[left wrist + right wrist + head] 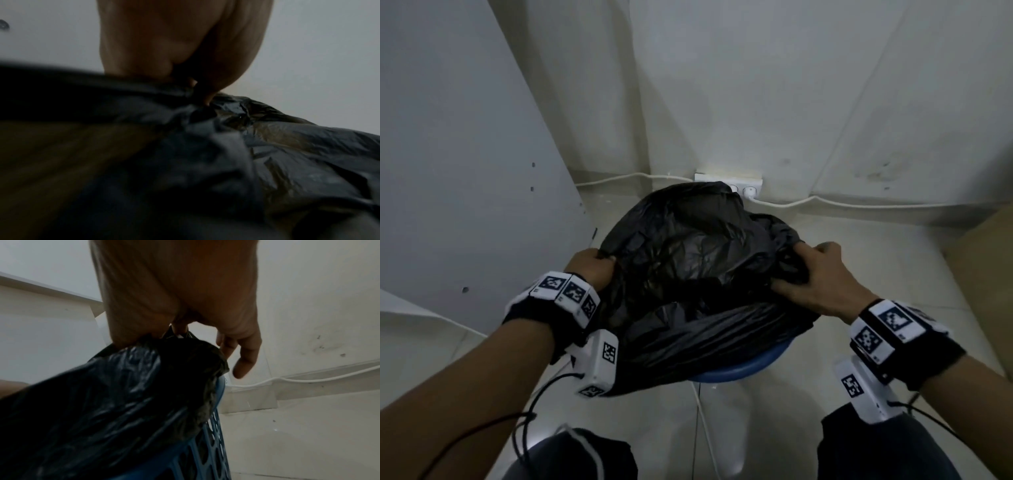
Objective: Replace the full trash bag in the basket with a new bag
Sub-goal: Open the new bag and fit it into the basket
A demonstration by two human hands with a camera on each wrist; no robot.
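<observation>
A black trash bag [698, 274] fills and drapes over a blue perforated basket [736, 371] on the floor. My left hand [594, 267] grips the bag's left edge. My right hand [811, 277] grips bunched plastic at the bag's right edge. In the left wrist view the left hand [197, 91] pinches the black plastic of the bag [267, 154]. In the right wrist view the right hand [180, 331] holds a fold of the bag [115, 394] above the basket [207, 451], with one finger [244, 360] loose off the plastic.
A white power strip [743, 186] with cables [859, 202] lies on the floor against the back wall. A white panel [465, 154] stands at the left. A brown board [983, 260] is at the right. My knees [585, 455] show at the bottom.
</observation>
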